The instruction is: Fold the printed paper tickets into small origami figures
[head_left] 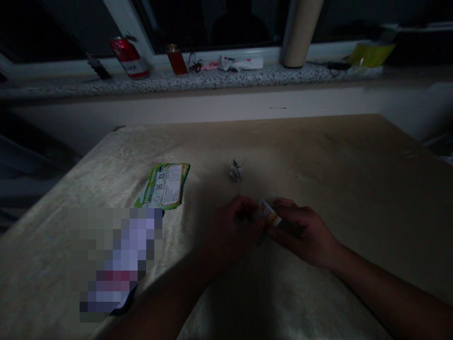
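Between my two hands is a small piece of printed paper (pixel 268 213), white with orange and yellow markings, held just above the table. My left hand (pixel 238 226) pinches its left side between thumb and fingers. On the other side, my right hand (pixel 304 231) grips the right edge with thumb and fingertips. Beyond them on the table lies a small folded piece of printed paper (pixel 236 171), with peaked corners. Dim light hides the finer print and the undersides of the fingers.
A green printed packet (pixel 164 185) lies left on the table (pixel 318 156). Nearer me is a lit phone (pixel 123 259), its screen blurred out. Along the windowsill (pixel 212 82) stand a red can (pixel 129 57), a red jar (pixel 177 60), a cardboard tube (pixel 300 35) and a yellow item (pixel 371 55).
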`<state>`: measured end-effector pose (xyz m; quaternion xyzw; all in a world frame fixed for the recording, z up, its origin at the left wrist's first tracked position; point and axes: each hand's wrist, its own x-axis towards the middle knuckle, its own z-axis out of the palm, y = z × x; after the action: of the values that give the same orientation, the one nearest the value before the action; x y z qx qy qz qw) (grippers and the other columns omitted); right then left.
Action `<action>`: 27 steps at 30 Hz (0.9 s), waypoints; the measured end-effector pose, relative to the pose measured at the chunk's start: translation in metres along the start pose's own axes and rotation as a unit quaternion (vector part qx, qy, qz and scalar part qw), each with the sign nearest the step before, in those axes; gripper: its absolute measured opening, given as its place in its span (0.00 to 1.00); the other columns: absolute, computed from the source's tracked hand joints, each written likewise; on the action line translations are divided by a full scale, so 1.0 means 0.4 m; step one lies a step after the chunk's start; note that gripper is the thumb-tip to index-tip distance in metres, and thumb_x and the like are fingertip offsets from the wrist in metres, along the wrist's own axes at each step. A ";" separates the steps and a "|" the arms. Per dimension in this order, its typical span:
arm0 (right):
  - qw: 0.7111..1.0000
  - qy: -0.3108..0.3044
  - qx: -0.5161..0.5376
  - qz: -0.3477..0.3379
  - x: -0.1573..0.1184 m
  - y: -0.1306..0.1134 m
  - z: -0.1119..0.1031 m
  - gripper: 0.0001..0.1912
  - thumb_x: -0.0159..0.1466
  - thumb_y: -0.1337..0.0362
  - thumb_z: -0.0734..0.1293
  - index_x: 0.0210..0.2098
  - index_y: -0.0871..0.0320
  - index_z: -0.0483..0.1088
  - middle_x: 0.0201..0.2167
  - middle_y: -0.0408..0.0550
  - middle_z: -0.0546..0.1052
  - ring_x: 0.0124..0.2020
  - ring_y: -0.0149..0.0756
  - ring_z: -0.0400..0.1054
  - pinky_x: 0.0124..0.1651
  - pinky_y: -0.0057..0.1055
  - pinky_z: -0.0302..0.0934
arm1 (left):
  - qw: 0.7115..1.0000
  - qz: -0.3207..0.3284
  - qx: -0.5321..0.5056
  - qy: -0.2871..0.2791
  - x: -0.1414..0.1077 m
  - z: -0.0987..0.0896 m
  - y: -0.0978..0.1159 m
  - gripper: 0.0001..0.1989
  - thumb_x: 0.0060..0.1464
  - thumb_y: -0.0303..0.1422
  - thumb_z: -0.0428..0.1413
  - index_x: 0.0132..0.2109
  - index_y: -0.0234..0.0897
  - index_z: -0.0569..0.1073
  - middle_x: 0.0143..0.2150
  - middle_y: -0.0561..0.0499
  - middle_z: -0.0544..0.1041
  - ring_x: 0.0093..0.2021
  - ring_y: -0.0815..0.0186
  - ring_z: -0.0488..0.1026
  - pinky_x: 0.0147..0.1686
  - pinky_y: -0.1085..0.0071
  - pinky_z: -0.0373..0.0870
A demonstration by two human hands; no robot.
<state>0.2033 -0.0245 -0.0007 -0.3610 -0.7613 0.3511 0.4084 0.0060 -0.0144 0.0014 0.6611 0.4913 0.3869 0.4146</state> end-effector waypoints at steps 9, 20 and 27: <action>0.997 0.035 -0.010 0.071 -0.013 0.010 -0.005 0.05 0.65 0.66 0.69 0.41 0.55 0.76 0.34 0.48 0.79 0.35 0.38 0.74 0.37 0.34 0.69 | 0.995 -0.030 -0.083 -0.045 0.004 -0.015 -0.007 0.08 0.54 0.31 0.59 0.41 0.36 0.79 0.36 0.49 0.83 0.36 0.63 0.79 0.37 0.69 0.76; 0.995 0.064 -0.070 0.026 -0.004 0.022 -0.015 0.03 0.65 0.66 0.70 0.34 0.56 0.77 0.28 0.46 0.78 0.32 0.37 0.72 0.39 0.38 0.65 | 0.970 -0.087 -0.188 -0.129 0.008 -0.021 -0.009 0.10 0.54 0.38 0.62 0.39 0.36 0.80 0.34 0.49 0.83 0.34 0.63 0.80 0.33 0.69 0.75; 0.991 0.032 -0.128 0.006 0.002 0.028 -0.019 0.06 0.65 0.66 0.70 0.31 0.54 0.75 0.28 0.45 0.79 0.31 0.37 0.73 0.43 0.40 0.65 | 0.986 -0.073 -0.144 -0.049 0.018 -0.016 -0.025 0.15 0.54 0.34 0.62 0.49 0.37 0.73 0.44 0.46 0.82 0.42 0.59 0.80 0.42 0.63 0.78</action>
<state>0.2125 -0.0165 -0.0066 -0.4261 -0.7841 0.2420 0.3808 -0.0017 -0.0047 -0.0048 0.5750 0.4566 0.3890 0.5565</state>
